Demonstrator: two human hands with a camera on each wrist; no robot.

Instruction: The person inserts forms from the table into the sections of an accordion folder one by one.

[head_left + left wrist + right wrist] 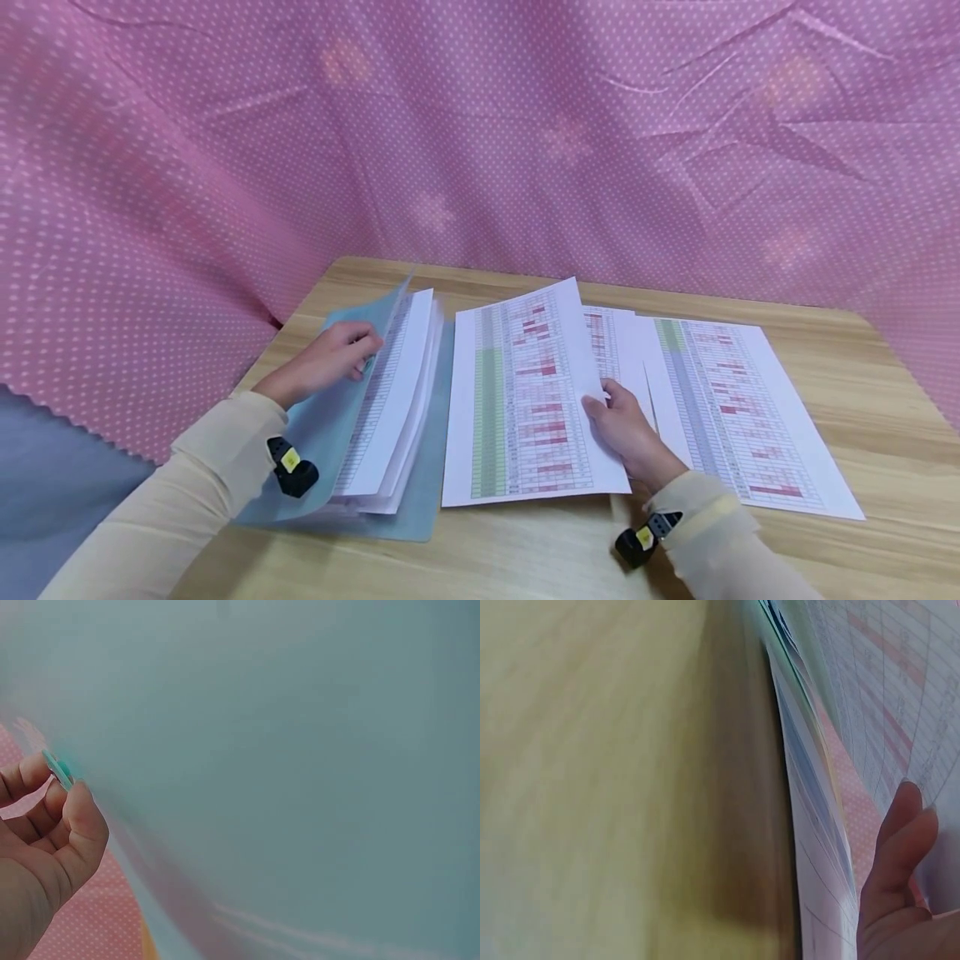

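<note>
Your left hand is near the left edge of the light wooden table. Its fingers are curled and pinch the thin edge of the translucent pale-blue plastic folder cover, which you hold lifted and tilted; the left wrist view shows the thumb and fingers closed on this edge, and the blue sheet fills almost the whole view. Under the lifted cover lies a stack of white printed table sheets inside the open folder, at the left part of the table.

Just beside the folder, toward the middle of the table, your right hand holds one white paper sheet with green and red printed table cells by its right edge. The thumb lies on top of the sheet and the other fingers are under it, so the sheet is pinched between them. Its far end is raised a little from the table.

To the right, two more white printed sheets with red cells lie flat on the table, overlapping each other, partly behind your right hand. A pink dotted cloth hangs behind the far edge of the table.
</note>
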